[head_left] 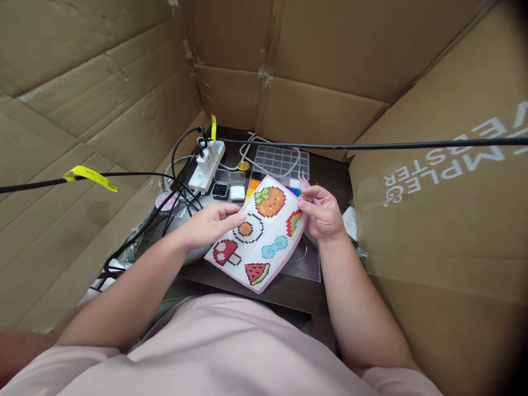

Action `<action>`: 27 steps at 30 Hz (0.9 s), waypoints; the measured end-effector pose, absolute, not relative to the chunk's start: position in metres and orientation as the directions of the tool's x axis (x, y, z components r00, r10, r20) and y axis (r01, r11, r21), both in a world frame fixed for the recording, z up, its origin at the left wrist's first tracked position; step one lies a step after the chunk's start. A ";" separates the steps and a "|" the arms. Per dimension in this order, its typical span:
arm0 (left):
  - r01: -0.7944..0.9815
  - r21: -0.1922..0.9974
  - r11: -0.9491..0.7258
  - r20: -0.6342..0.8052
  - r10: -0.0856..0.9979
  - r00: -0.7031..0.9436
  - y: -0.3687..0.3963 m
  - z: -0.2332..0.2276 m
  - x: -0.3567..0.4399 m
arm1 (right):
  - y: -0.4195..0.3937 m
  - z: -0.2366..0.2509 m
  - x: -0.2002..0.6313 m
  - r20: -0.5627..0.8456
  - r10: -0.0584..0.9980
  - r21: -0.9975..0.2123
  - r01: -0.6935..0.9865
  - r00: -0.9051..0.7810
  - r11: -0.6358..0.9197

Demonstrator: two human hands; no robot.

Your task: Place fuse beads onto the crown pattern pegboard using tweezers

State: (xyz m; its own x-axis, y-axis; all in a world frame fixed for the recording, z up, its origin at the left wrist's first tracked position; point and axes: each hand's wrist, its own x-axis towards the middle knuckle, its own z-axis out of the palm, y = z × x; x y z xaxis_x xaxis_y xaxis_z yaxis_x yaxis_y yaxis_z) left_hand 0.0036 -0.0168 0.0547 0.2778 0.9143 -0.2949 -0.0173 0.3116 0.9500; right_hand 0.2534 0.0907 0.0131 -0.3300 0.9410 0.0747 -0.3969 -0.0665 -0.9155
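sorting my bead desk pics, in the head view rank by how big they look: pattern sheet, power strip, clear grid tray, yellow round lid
1. pattern sheet, held by left hand and right hand
2. clear grid tray
3. power strip, looks close to the tray in size and both lie farther back, so unsure
4. yellow round lid

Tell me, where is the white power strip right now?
In the head view, the white power strip lies at the back left of the dark table, among black cables, just left of the small bead boxes and beyond the left hand.

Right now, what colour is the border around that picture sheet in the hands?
Pink, a thin edge around the white pattern sheet; it shows best along the lower edge in the head view.
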 end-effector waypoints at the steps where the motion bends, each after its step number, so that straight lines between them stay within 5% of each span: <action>1: 0.000 0.957 0.292 -0.279 0.913 0.297 -0.017 0.052 -0.001 | 0.093 0.012 0.255 0.083 0.951 -0.910 -0.412 -0.298 -0.050; 9: -0.018 0.980 0.200 -0.195 0.970 0.141 -0.029 0.020 -0.036 | 0.107 0.000 0.258 0.123 0.991 -0.892 -0.443 -0.045 0.091; 15: -0.096 0.989 0.116 -0.122 0.990 -0.069 -0.031 -0.002 -0.053 | 0.095 0.009 0.257 0.065 0.975 -0.909 -0.417 -0.214 -0.030; 23: -0.159 0.976 0.146 -0.158 0.985 -0.063 -0.025 -0.012 -0.055 | 0.081 0.013 0.256 -0.041 0.901 -0.958 -0.239 -0.432 -0.159; 27: -0.209 0.971 0.116 -0.136 0.987 -0.088 -0.023 -0.015 -0.050 | 0.078 0.011 0.252 -0.035 0.911 -0.974 -0.189 -0.410 -0.122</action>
